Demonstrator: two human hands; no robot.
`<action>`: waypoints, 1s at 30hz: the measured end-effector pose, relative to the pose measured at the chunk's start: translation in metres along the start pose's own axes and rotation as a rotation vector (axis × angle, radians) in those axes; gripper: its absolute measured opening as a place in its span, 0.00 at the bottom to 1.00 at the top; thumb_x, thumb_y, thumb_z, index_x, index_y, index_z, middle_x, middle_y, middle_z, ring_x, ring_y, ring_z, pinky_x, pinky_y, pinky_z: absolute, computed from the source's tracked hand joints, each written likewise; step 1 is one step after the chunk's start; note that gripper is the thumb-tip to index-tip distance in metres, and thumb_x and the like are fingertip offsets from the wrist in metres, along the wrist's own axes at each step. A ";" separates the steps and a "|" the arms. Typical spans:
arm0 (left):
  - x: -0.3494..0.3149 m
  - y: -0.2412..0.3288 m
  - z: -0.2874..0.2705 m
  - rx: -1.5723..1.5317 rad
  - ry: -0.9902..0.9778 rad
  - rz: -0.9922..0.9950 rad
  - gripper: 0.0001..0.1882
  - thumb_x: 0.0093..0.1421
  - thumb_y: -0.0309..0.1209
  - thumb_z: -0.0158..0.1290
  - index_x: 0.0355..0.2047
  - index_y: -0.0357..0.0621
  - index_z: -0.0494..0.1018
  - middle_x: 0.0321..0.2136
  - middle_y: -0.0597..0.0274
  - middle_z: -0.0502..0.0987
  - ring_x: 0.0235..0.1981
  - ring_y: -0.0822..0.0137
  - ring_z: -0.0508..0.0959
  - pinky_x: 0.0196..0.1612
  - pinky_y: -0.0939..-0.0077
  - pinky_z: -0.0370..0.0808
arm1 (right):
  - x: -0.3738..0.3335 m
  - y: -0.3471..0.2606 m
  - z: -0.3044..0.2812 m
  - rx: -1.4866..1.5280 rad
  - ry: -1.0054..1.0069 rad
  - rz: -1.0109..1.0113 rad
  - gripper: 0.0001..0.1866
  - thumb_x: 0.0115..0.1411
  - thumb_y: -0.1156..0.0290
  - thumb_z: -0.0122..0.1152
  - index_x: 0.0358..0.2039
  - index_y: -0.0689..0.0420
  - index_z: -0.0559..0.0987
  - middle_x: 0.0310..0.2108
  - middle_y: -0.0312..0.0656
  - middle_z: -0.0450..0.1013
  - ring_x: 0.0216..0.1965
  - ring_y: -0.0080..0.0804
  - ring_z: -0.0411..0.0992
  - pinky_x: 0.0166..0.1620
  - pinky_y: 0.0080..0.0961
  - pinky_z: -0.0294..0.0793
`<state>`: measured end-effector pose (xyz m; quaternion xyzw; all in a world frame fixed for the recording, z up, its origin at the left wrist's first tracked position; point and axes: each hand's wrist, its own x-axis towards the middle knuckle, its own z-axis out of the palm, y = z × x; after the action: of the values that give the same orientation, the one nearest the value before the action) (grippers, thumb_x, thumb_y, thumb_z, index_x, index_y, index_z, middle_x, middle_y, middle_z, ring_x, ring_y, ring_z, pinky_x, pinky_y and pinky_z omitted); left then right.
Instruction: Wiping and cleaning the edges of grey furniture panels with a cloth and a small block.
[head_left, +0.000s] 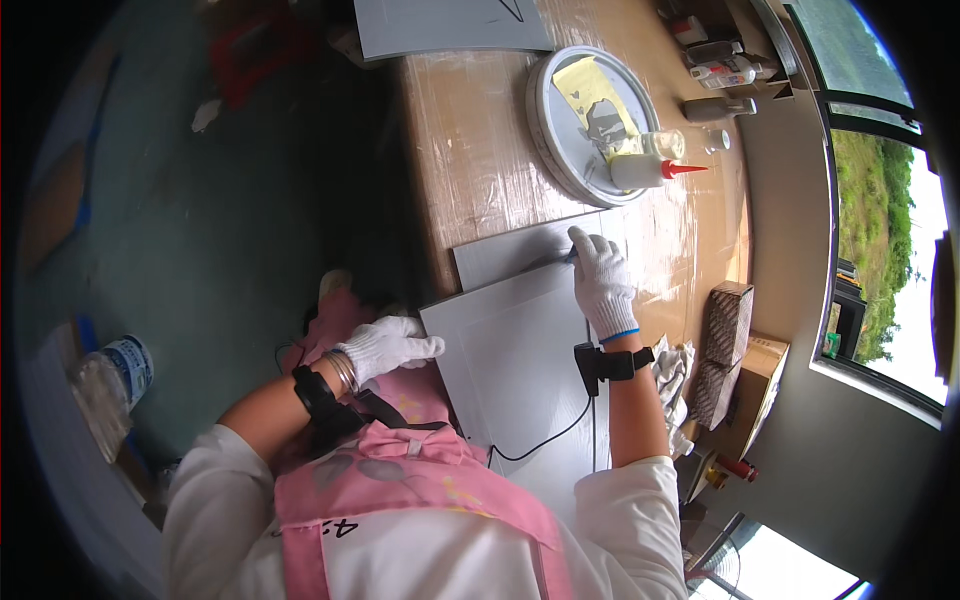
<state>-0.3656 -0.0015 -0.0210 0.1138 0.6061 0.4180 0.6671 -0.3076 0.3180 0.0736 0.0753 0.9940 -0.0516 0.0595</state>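
Note:
A flat grey panel (510,350) with a faint rectangular outline lies in front of me, its near-left edge jutting past the table. My left hand (390,347), in a white knitted glove, is closed at that left edge, with its fingertips over the rim. Near the panel's far right corner, my gloved right hand (603,283) pinches a small dark bluish thing (572,255), mostly hidden by the fingers. Its tip is by the seam where a second grey panel (510,252) shows from beneath or behind the first.
Beyond the panels, a round grey lid (545,130) carries a yellow sheet (590,90) with grey smears and a white red-tipped squeeze bottle (640,171). Another grey panel (450,25) is farther off. Boxes (728,320) and a crumpled cloth (675,375) lie right. A cable (545,452) crosses the near panel.

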 end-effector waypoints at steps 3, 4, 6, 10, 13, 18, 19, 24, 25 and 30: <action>0.002 -0.004 0.001 -0.038 -0.006 -0.005 0.32 0.58 0.58 0.59 0.49 0.42 0.78 0.39 0.62 0.83 0.40 0.71 0.83 0.48 0.76 0.77 | -0.002 -0.009 0.003 0.172 0.001 -0.061 0.23 0.55 0.79 0.57 0.53 0.54 0.73 0.41 0.50 0.74 0.43 0.54 0.72 0.45 0.46 0.73; 0.003 -0.006 0.001 -0.057 -0.004 0.001 0.32 0.58 0.58 0.59 0.49 0.42 0.78 0.39 0.62 0.83 0.40 0.70 0.83 0.48 0.76 0.77 | -0.002 -0.016 0.003 0.242 -0.035 -0.112 0.23 0.55 0.79 0.57 0.53 0.54 0.73 0.41 0.49 0.74 0.43 0.53 0.72 0.46 0.46 0.73; 0.003 -0.008 0.002 -0.092 -0.002 0.016 0.32 0.58 0.57 0.60 0.49 0.40 0.77 0.40 0.61 0.83 0.40 0.69 0.83 0.48 0.75 0.77 | -0.002 -0.006 0.006 0.189 -0.002 -0.167 0.23 0.56 0.79 0.57 0.53 0.54 0.73 0.41 0.49 0.74 0.44 0.51 0.72 0.47 0.45 0.72; 0.003 -0.006 0.002 -0.110 -0.025 0.030 0.33 0.58 0.56 0.60 0.49 0.37 0.76 0.41 0.58 0.82 0.42 0.67 0.83 0.49 0.74 0.77 | -0.002 0.045 0.003 -0.072 0.066 0.081 0.19 0.59 0.76 0.55 0.52 0.54 0.74 0.40 0.50 0.75 0.43 0.52 0.72 0.46 0.44 0.73; 0.007 -0.014 0.001 -0.180 -0.032 0.027 0.32 0.59 0.53 0.60 0.49 0.36 0.76 0.42 0.56 0.81 0.44 0.64 0.82 0.51 0.71 0.76 | 0.000 0.032 -0.001 0.079 0.050 0.047 0.22 0.55 0.79 0.57 0.52 0.53 0.74 0.40 0.51 0.75 0.44 0.54 0.72 0.48 0.45 0.72; 0.003 -0.008 0.001 -0.238 -0.063 0.026 0.28 0.62 0.48 0.59 0.50 0.35 0.75 0.43 0.54 0.80 0.45 0.60 0.80 0.54 0.67 0.75 | 0.002 0.043 0.000 -0.048 0.046 0.047 0.22 0.56 0.79 0.57 0.52 0.52 0.75 0.40 0.48 0.75 0.44 0.51 0.73 0.48 0.43 0.73; 0.005 -0.009 0.002 -0.223 -0.060 0.012 0.28 0.62 0.48 0.60 0.50 0.35 0.75 0.43 0.54 0.80 0.45 0.60 0.80 0.54 0.67 0.75 | 0.003 0.056 -0.003 -0.075 0.004 0.141 0.21 0.57 0.77 0.56 0.53 0.52 0.75 0.41 0.48 0.75 0.45 0.50 0.73 0.49 0.43 0.73; -0.002 0.003 0.002 -0.183 -0.034 -0.033 0.28 0.62 0.48 0.60 0.49 0.33 0.75 0.43 0.53 0.80 0.46 0.58 0.81 0.53 0.66 0.76 | 0.001 0.052 -0.006 0.115 0.051 0.131 0.20 0.59 0.75 0.55 0.53 0.51 0.75 0.41 0.49 0.75 0.45 0.51 0.73 0.49 0.43 0.73; -0.005 0.006 0.004 -0.188 -0.023 -0.018 0.28 0.62 0.48 0.60 0.48 0.33 0.75 0.42 0.52 0.80 0.45 0.59 0.81 0.52 0.67 0.76 | 0.000 0.054 0.000 0.141 0.046 0.106 0.20 0.60 0.75 0.54 0.54 0.51 0.75 0.40 0.50 0.75 0.45 0.52 0.73 0.49 0.43 0.73; -0.003 0.005 0.004 -0.093 0.020 -0.021 0.28 0.62 0.50 0.59 0.44 0.32 0.76 0.40 0.51 0.81 0.42 0.61 0.82 0.49 0.70 0.77 | 0.001 0.072 -0.013 0.065 0.056 0.275 0.20 0.61 0.75 0.53 0.54 0.50 0.75 0.41 0.52 0.75 0.45 0.51 0.74 0.48 0.43 0.73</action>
<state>-0.3637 0.0004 -0.0147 0.0723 0.5938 0.4399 0.6698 -0.2984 0.3901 0.0795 0.2140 0.9735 -0.0729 0.0358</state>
